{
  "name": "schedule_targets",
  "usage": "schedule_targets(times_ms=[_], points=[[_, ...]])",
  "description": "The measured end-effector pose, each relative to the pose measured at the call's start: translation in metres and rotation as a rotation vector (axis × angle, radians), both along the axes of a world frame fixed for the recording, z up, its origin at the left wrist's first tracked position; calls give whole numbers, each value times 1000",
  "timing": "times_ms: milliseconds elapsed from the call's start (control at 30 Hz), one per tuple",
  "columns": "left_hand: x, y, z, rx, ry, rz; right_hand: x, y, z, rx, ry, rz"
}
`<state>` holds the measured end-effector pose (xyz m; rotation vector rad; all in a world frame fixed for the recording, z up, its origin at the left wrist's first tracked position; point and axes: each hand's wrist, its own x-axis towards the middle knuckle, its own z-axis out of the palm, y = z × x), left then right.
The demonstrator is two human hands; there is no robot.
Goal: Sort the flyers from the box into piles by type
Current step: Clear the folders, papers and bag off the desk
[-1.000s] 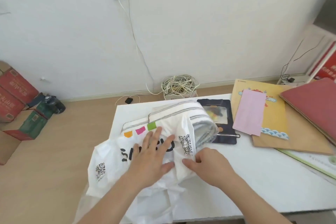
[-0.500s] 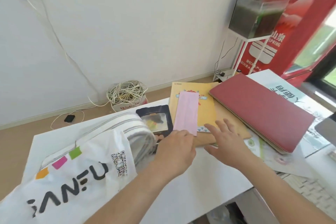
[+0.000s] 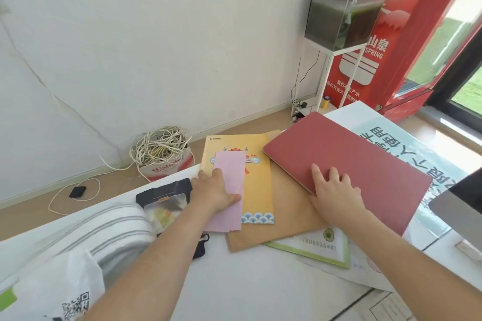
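Observation:
A pink flyer (image 3: 233,170) lies on top of a yellow flyer (image 3: 257,185), which rests on a brown envelope (image 3: 288,207). My left hand (image 3: 214,190) is on the pink flyer's left edge, thumb on top and fingers curled over the edge. My right hand (image 3: 335,190) lies flat with fingers spread on the near edge of a red folder (image 3: 360,161). A green-bordered flyer with an avocado picture (image 3: 326,246) sticks out from under the envelope. A large white sheet with blue-green characters (image 3: 386,143) lies under the red folder.
On the white table (image 3: 260,292), a black pouch (image 3: 167,194), a striped cloth bag (image 3: 104,229) and a white plastic bag (image 3: 60,289) lie at the left. A monitor edge (image 3: 464,206) is at the right. A box of coiled cable (image 3: 161,154) sits on the floor.
My view swung right, away from the white bags. Both hands left the plastic bag; the left went to the pink flyer, the right reached farther onto the red folder.

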<state>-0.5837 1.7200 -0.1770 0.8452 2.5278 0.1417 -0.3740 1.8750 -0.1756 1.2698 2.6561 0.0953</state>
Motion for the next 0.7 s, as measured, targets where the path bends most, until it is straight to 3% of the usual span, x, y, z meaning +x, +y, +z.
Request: schedule_targets(times_ms=[267,400,533,700], points=[[3,10,6,24,-2,211,-1,27,6,211,-158,360],[5,15,2,28,21,291,-10,42,16,226,-99,300],[15,20,3,159,-13,361,-14,48,11,121,-119,165],[46,24,0,186,78,281,-3,10,12,-2,283,100]])
